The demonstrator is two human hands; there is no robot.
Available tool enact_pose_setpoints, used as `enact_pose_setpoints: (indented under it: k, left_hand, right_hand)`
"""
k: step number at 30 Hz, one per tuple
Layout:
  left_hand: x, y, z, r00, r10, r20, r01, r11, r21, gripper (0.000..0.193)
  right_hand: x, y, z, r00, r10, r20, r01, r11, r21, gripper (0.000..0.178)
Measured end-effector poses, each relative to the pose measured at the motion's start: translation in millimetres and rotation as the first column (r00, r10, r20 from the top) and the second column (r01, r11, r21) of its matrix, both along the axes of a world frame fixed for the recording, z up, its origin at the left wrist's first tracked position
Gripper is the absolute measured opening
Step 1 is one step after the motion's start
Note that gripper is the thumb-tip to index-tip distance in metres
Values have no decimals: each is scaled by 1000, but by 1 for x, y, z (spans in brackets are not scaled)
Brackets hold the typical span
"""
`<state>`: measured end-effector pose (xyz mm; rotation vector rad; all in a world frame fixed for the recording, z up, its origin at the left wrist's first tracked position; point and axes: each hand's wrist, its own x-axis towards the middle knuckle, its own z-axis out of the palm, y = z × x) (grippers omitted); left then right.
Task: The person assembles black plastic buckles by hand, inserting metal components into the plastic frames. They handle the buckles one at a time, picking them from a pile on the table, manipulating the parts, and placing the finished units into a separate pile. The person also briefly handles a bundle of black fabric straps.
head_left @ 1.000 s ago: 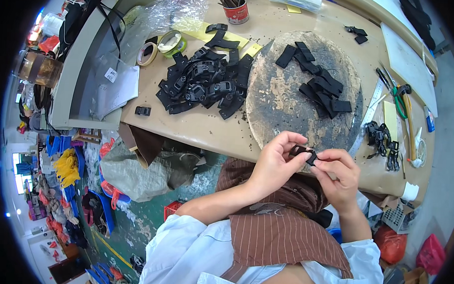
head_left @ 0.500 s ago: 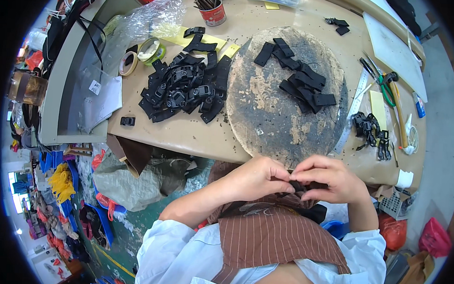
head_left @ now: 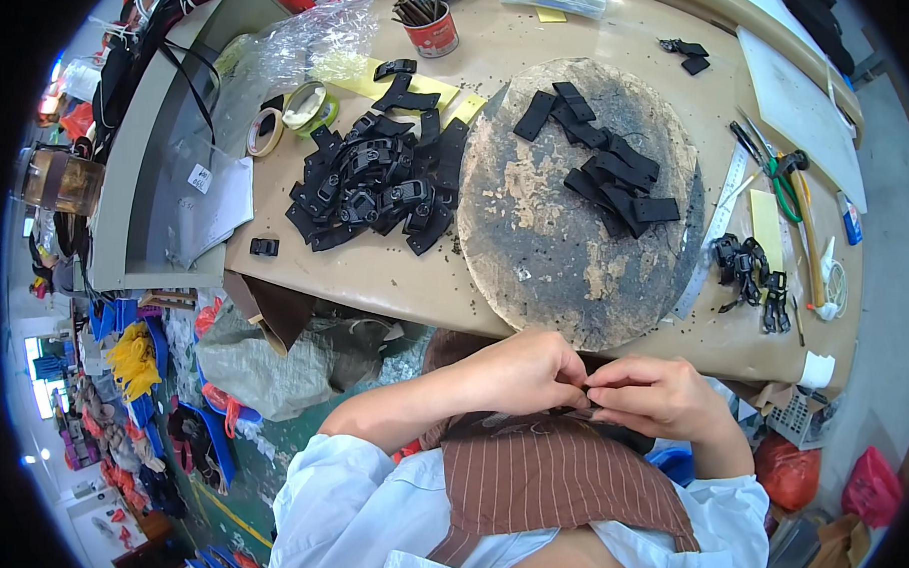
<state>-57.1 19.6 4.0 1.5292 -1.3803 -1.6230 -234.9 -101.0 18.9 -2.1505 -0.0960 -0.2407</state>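
Observation:
My left hand (head_left: 534,372) and my right hand (head_left: 661,396) meet in front of the round board's near edge. Both are closed, their fingertips pinched together around a small black piece (head_left: 588,391) that they mostly hide; its kind cannot be made out. On the round worn board (head_left: 522,226) lies a loose pile of black strap pieces (head_left: 618,180). Left of the board is a heap of black straps with plastic buckles (head_left: 368,176). One single black buckle (head_left: 264,247) lies apart near the table's front edge.
To the right lie a metal ruler (head_left: 709,253), green-handled pliers (head_left: 784,195), a hammer (head_left: 809,236) and black buckles (head_left: 743,266). A red can of dark sticks (head_left: 430,33) stands at the back. Tape rolls (head_left: 266,132) sit left, beside a grey partition (head_left: 157,204).
My fingertips have drawn closer together and slightly lower, covering more of the black piece. The view has shifted a little; the things on the table look unmoved.

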Motion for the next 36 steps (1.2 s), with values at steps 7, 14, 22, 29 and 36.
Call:
enact_pose_setpoints:
  k: [7, 14, 22, 29, 36]
  left_hand:
    - [48, -55, -12, 947, 257, -193, -276, 958, -79, 20]
    - [125, -143, -26, 336, 641, 690, -455, 752, -477, 47]
    - [46, -54, -2, 739, 563, -369, -603, 798, 10, 27]
    - [3, -12, 13, 688, 556, -467, -626, 780, 6, 29]
    - [0, -6, 15, 725, 536, -431, -604, 796, -27, 29]
  right_hand:
    - [-12, -16, -27, 954, -294, 61, 258, 908, 331, 13]
    - [-18, -5, -27, 933, -353, -70, 311, 693, 650, 28]
    - [-14, -4, -12, 940, -332, 71, 210, 734, 645, 31]
    - [17, -13, -17, 899, -311, 308, 142, 872, 468, 32]
    - [15, -12, -12, 892, -303, 335, 121, 876, 468, 31]
